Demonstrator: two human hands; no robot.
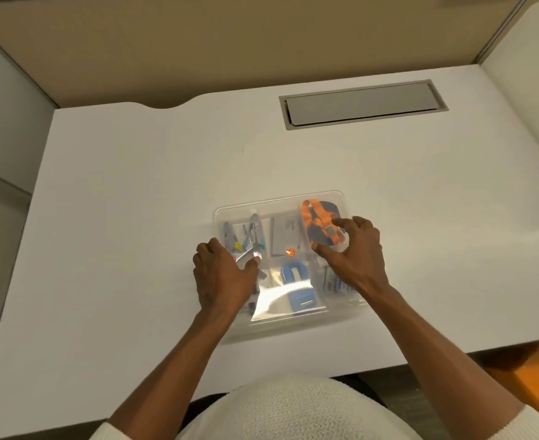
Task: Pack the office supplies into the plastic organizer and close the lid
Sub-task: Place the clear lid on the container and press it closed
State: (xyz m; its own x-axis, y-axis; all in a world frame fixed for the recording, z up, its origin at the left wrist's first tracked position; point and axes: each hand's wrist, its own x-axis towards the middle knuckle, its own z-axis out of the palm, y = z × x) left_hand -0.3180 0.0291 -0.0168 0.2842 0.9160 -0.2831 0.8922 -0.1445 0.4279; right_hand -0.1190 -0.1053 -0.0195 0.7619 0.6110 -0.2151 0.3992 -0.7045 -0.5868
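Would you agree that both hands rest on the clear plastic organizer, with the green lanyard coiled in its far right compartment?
Not quite: the lanyard is orange, not green, as the head view shows. Both the left hand and right hand do rest on the clear plastic organizer, with the lanyard in its far right compartment.

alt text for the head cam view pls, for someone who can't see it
Seen from above, a person's left hand and right hand rest on a clear plastic organizer on a white desk. Through the plastic show an orange and blue lanyard, a blue stapler and small clips.
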